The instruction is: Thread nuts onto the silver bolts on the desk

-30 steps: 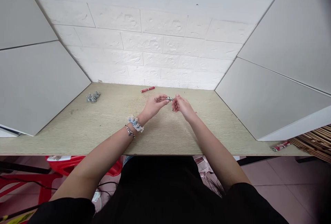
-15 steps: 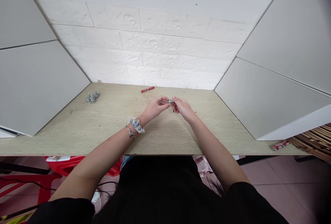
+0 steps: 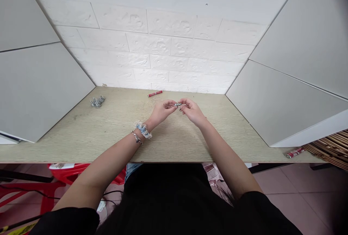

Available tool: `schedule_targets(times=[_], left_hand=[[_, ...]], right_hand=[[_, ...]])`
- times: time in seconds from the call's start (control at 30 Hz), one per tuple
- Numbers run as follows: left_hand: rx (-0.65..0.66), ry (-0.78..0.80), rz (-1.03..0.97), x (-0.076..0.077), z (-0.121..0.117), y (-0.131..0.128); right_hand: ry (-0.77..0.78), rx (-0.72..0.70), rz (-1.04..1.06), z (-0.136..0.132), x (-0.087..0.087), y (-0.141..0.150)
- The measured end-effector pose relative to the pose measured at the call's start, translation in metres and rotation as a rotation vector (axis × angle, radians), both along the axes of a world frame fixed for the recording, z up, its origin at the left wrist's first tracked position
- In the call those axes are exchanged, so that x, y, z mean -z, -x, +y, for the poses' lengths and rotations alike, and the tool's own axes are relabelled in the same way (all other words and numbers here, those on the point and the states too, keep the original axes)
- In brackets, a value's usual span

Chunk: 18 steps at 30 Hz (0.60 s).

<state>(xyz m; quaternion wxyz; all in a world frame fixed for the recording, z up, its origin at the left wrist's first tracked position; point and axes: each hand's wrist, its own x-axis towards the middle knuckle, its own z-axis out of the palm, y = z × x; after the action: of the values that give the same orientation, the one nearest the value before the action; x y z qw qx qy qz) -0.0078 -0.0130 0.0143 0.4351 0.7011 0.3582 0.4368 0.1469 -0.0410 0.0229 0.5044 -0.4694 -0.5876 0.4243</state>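
A small silver metal bolt [image 3: 177,104] is held above the table between my two hands, its exact shape partly covered by fingers. My left hand [image 3: 162,111] pinches its left end between thumb and fingertips. On the bolt's right end, the thumb and fingers of my right hand [image 3: 193,112] are closed. To the left on the tabletop lies a small pile of similar silver metal bolts [image 3: 97,101], several in number.
The wooden table [image 3: 108,133] reaches back to a white brick-pattern wall [image 3: 160,43]. A red tube-like item [image 3: 154,93] lies near the wall. Grey panels stand at both sides. At the right front edge are another red item [image 3: 294,152] and brown woven slats [image 3: 330,146].
The fingers of my right hand have shifted their hold on the bolt, with the index finger now raised higher. The bolt has moved slightly left and up.
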Motion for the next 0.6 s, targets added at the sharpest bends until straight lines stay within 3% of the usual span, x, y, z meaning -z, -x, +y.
schedule_targets(times=[0.23,0.43,0.6], left_hand=[[-0.034,-0.125,0.057,0.0014,-0.0027,-0.0005],[-0.072,-0.416,0.23,0.0001,-0.0092,-0.0012],[-0.075,-0.526,0.261,-0.0002,-0.009,-0.0013]], right_hand=[[0.04,0.096,0.111,0.0038,0.0027,-0.0023],[0.171,0.056,-0.117,-0.002,0.0,-0.0019],[0.178,0.032,-0.114,-0.0026,-0.0002,-0.0013]])
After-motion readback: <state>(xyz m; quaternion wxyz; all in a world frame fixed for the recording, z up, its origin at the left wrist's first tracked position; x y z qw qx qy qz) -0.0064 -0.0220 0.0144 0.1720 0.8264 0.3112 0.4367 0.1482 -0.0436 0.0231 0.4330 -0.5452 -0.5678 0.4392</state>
